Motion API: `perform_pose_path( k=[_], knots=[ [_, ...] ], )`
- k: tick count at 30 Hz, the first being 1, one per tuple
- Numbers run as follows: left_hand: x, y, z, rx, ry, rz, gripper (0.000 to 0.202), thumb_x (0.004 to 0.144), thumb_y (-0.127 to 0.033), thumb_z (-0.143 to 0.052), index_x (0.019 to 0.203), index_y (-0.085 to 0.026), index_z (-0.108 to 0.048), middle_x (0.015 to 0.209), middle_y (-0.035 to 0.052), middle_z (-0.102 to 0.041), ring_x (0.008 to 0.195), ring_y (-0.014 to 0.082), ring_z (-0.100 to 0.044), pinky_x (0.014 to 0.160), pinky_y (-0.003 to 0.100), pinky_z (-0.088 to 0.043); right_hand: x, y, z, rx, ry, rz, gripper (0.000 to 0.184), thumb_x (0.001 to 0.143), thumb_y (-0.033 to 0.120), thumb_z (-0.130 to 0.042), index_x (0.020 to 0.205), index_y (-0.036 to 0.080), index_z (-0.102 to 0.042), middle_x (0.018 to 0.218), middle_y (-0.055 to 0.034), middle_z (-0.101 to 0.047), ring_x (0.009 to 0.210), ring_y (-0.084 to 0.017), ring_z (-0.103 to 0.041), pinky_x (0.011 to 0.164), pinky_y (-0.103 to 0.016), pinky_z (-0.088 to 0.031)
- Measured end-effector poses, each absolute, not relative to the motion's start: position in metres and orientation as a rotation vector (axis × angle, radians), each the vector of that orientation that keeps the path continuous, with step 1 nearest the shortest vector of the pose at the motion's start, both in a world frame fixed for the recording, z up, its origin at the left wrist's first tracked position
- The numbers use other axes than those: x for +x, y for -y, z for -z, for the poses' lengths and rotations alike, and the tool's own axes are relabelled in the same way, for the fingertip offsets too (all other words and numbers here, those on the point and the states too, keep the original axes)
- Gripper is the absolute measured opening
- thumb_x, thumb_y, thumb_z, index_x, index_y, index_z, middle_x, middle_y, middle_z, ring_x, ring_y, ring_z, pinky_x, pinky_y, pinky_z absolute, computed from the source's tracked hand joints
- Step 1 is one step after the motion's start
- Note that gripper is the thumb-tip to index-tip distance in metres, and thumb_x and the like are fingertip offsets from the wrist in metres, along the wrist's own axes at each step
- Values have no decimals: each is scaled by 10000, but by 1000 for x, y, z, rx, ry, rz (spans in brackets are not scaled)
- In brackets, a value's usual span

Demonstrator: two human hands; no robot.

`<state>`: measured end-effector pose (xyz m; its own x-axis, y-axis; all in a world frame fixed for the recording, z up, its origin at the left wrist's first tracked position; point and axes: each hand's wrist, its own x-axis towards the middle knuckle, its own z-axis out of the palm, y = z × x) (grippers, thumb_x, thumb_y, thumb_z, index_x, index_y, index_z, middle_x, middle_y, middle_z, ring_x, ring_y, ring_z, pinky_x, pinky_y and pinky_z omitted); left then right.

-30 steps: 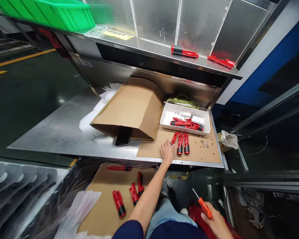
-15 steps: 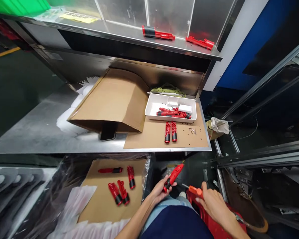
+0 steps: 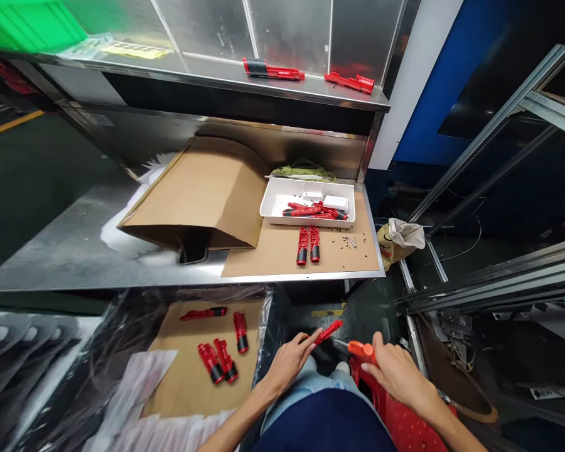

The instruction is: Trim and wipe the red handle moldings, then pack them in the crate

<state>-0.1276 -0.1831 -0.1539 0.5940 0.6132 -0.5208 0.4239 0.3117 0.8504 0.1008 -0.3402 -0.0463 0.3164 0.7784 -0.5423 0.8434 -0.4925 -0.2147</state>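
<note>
My left hand point(image 3: 289, 363) is shut on a slim red plastic tool part point(image 3: 330, 331) above my lap, its lower end hidden by my fingers. My right hand point(image 3: 398, 378) grips an orange-handled screwdriver point(image 3: 361, 351), whose thin shaft points toward the red part. The two stay a short way apart. Two red-and-black parts point(image 3: 308, 245) lie on a cardboard sheet point(image 3: 343, 257) on the steel bench, beyond my hands. Several more lie on a lower cardboard sheet point(image 3: 193, 370) to my left.
A white tray point(image 3: 273, 207) holds red parts on the bench, with tiny black screws point(image 3: 353, 242) scattered nearby. A folded cardboard piece point(image 3: 202, 201) stands left of it, over a black phone point(image 3: 193, 252). Red parts rest on the upper steel shelf point(image 3: 207, 81).
My left hand has come back from the bench with a red part, leaving two parts there instead of three. It has lowered that part toward my lap, closer to the screwdriver.
</note>
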Motion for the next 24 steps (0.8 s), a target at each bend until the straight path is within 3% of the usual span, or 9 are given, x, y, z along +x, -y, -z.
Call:
perform_pose_path(
  k=[2, 5, 7, 10, 14, 19, 22, 24],
  knots=[
    [-129, 180, 152, 1240, -1013, -111, 282, 848, -395, -608, 1025, -254, -777, 913, 66, -701, 855, 218, -676, 686, 262, -566, 105, 345, 45, 2468, -1512, 931, 288, 946, 338, -510, 1157, 143, -487, 952, -147, -720, 947, -308, -705, 737, -315, -435],
    [-132, 174, 154, 1037, -1025, -31, 486, 979, -368, -333, 868, -145, -750, 704, 81, -663, 601, 172, -629, 410, 223, -483, 104, 353, 39, 2444, -1524, 985, 289, 951, 354, -497, 1149, 143, -490, 969, -145, -717, 957, -305, -698, 744, -313, -432],
    [-134, 172, 157, 862, -1010, -22, 450, 1007, -317, -344, 846, -111, -711, 685, 51, -649, 505, 109, -567, 369, 173, -432, 97, 357, 36, 2399, -1560, 1046, 322, 947, 382, -510, 1178, 158, -488, 1000, -141, -715, 997, -311, -685, 775, -322, -435],
    [-129, 176, 163, 625, -969, -67, 285, 986, -286, -493, 861, -92, -661, 767, 42, -648, 480, 32, -521, 384, 102, -402, 83, 360, 39, 2358, -1604, 1114, 345, 938, 373, -519, 1209, 161, -482, 1025, -158, -709, 1010, -325, -675, 796, -338, -435],
    [-122, 181, 175, 426, -957, -169, 203, 927, -265, -590, 966, -78, -661, 864, 99, -653, 510, 38, -553, 373, 88, -397, 85, 357, 69, 2468, -1671, 1273, 326, 889, 401, -577, 1148, 220, -494, 977, -93, -713, 967, -294, -684, 788, -304, -427],
    [-169, 175, 196, 369, -1150, -456, 325, 947, -318, -551, 1239, -179, -587, 904, 84, -692, 612, 116, -646, 468, 181, -508, 110, 353, 122, 2539, -1550, 1322, 224, 904, 360, -481, 1102, 256, -497, 892, -25, -726, 898, -239, -717, 775, -273, -459],
    [-225, 166, 210, 426, -1413, -651, 328, 1001, -347, -446, 1268, -192, -555, 1013, 76, -683, 739, 136, -659, 602, 249, -562, 100, 354, 151, 2525, -1571, 1367, 241, 881, 454, -487, 1044, 299, -572, 832, 32, -741, 844, -218, -737, 731, -242, -488],
    [-261, 155, 219, 501, -1589, -716, 352, 985, -393, -489, 1257, -181, -558, 1102, 77, -658, 844, 168, -657, 700, 322, -580, 83, 354, 167, 2563, -1586, 1328, 275, 815, 532, -553, 975, 322, -631, 788, 50, -746, 803, -232, -744, 675, -242, -501]
  ],
)
